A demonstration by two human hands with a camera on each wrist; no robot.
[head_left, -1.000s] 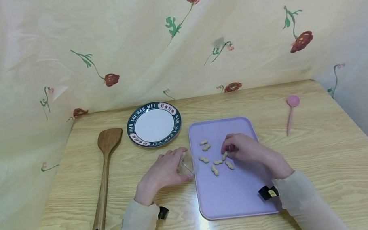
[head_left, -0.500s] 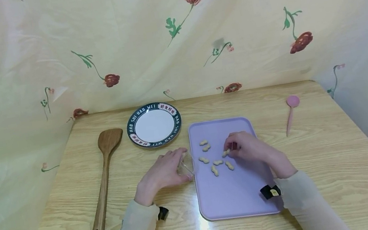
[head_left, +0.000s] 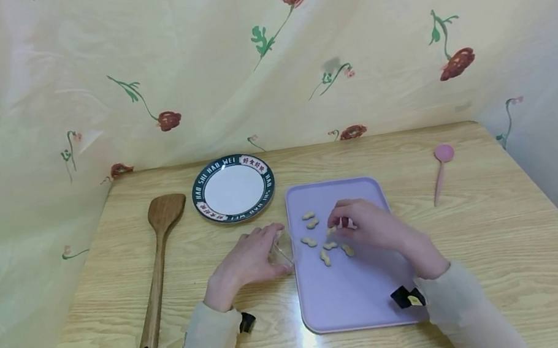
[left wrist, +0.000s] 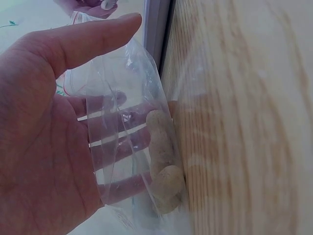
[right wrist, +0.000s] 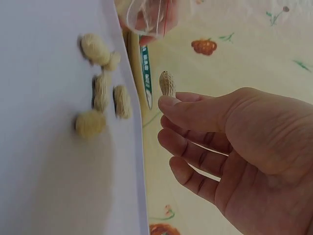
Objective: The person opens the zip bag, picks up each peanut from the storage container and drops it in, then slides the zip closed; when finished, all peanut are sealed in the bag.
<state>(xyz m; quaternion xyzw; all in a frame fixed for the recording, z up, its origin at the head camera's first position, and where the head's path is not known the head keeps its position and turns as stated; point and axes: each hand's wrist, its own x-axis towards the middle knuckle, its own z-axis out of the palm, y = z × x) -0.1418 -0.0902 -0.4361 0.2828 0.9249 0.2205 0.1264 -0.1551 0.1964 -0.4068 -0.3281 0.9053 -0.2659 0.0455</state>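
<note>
My right hand (head_left: 372,226) pinches one peanut (right wrist: 167,84) between thumb and forefinger, above the purple tray (head_left: 362,296); its other fingers are loosely bent. Several unshelled peanuts (head_left: 309,242) lie on the tray's left half. Just left of the tray, my left hand (head_left: 247,263) holds a clear plastic zip bag (left wrist: 110,147) with its mouth turned toward the tray. The thumb is at the near side of the bag, and the fingers show through the plastic behind it. Inside, peanuts (left wrist: 161,142) sit low in the bag, close to the wooden table.
A dark-rimmed white plate (head_left: 234,189) stands behind my left hand. Farther left lies a wooden spatula (head_left: 157,276), its handle toward me. A pink spoon (head_left: 443,167) rests right of the tray. Flowered cloth (head_left: 235,51) hangs along the table's back and sides.
My right hand, first at a peanut on the tray, has picked it up and moved left toward the bag. The left hand and bag stay in place.
</note>
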